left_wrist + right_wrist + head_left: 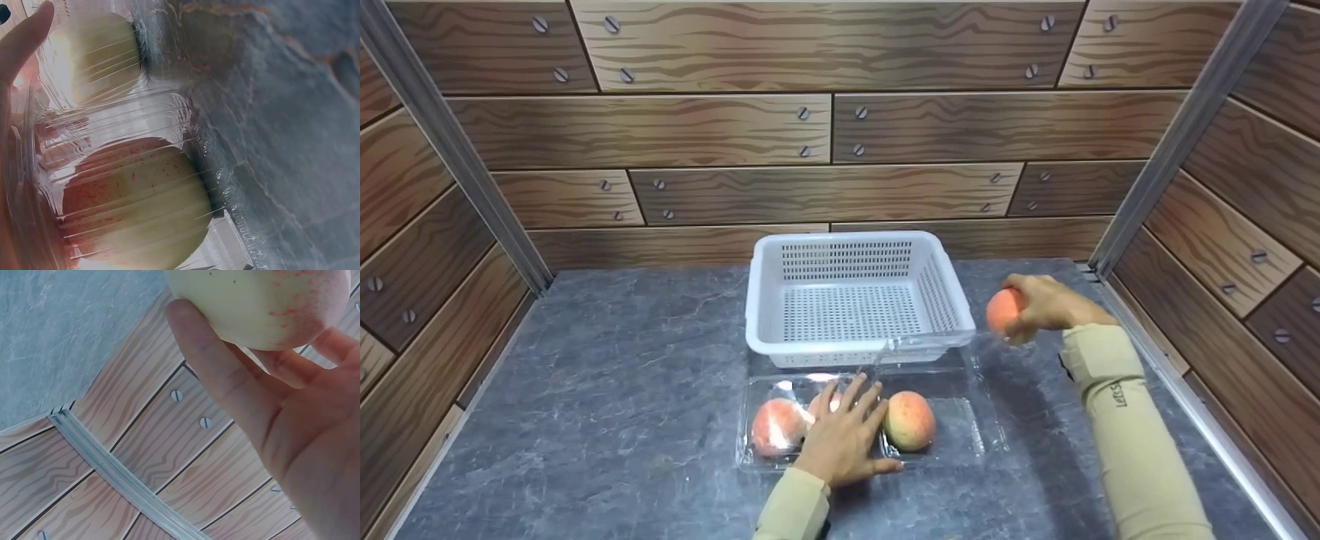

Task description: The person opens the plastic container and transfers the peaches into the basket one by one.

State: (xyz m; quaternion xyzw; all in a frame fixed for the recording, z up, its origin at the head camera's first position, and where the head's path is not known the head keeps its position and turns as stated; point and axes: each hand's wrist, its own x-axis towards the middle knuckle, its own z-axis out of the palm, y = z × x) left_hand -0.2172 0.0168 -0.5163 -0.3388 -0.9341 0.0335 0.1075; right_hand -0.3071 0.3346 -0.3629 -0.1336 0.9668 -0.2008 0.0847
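My right hand (1046, 304) holds a round red-and-yellow fruit (1003, 310) to the right of the white basket (769, 300). In the right wrist view its pale yellow side with red streaks (253, 309) shows between thumb and fingers. My left hand (844, 442) rests with spread fingers over a clear plastic box (960, 427). A fruit (778, 427) lies in the box left of that hand, another (819, 405) is partly hidden behind its fingers, and a third (910, 421) sits just right of them. Through ribbed plastic, the left wrist view shows a large fruit (135, 202).
The slotted basket stands behind the plastic box, its inside bare. A transparent flap (930, 341) of plastic overlaps the basket's front rim in the head view. Wood-patterned walls (735, 127) with metal corner strips (1185, 127) enclose the grey marbled table (622, 390).
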